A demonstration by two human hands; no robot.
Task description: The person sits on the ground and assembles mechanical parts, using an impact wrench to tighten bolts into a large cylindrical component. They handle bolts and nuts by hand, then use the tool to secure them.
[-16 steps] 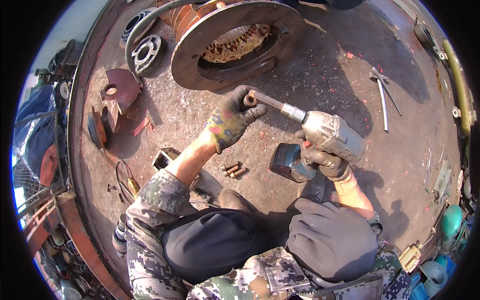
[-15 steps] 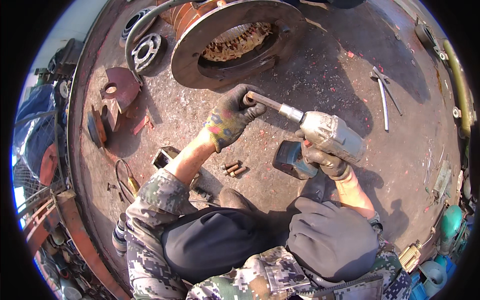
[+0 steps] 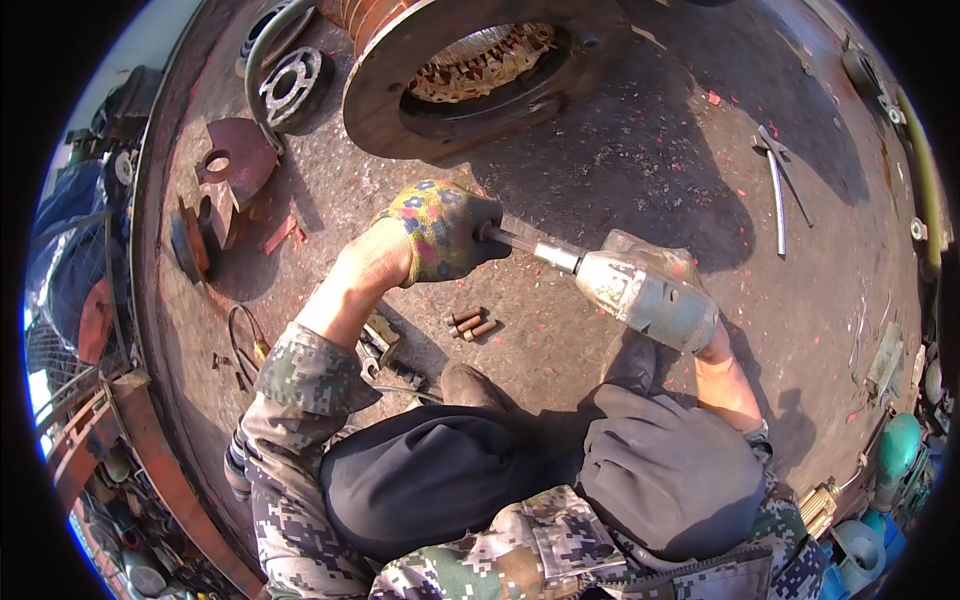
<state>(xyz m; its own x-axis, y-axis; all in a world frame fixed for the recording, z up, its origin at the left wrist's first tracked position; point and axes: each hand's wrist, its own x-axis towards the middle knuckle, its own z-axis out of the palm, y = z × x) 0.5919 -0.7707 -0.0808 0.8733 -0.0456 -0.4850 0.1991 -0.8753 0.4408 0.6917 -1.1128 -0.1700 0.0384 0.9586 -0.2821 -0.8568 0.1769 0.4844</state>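
My left hand (image 3: 442, 232), in a flower-patterned work glove, is closed in a fist with its back turned up. A rusty bolt is mostly hidden in it, against the tip of a long hex bit (image 3: 512, 239). That bit runs into the chuck of a grey impact wrench (image 3: 645, 300), which lies slantwise in front of my right knee. My right hand is behind the wrench body, gripping it; only its wrist and forearm (image 3: 728, 390) show clearly. Several short rusty bolts (image 3: 470, 323) lie on the ground between my hands and my feet.
Ahead stands a large motor housing with a round flange (image 3: 380, 110) and windings inside. At left lie a ring-shaped cover (image 3: 292, 88), a rusty bracket (image 3: 240, 160) and a cable. Metal rods (image 3: 778, 200) lie at right. A rusty steel beam (image 3: 175, 475) edges the left side.
My left hand has turned back-up and drawn left and closer, closing around the bolt and bit tip. The wrench has rolled and shifted left; its battery and my right fingers no longer show clearly.
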